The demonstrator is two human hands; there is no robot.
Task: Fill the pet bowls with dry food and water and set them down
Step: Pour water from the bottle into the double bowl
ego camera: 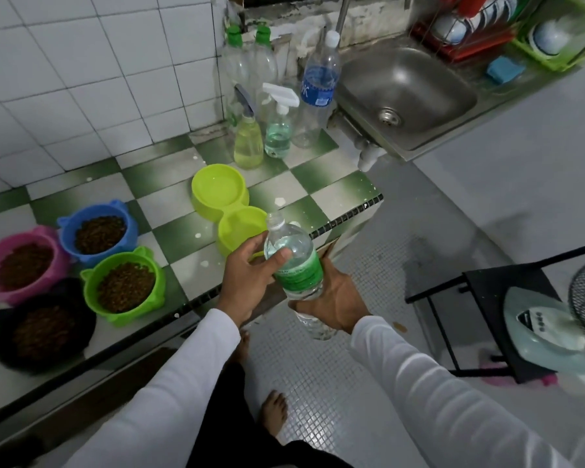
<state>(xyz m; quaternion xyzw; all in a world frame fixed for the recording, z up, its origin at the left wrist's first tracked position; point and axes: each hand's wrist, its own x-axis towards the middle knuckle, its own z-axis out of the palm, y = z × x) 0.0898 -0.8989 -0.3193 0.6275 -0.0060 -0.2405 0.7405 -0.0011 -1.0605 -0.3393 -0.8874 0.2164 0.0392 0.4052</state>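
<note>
Holding the uncapped water bottle tilted, neck toward the lime double bowl on the worktop, I wrapped both hands round it, left hand high, right hand underneath, presumably for pouring; kibble bowls stood well apart.

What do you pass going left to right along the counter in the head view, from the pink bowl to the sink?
Pink bowl → blue bowl → yellow-green double bowl → blue-label bottle → sink.
</note>
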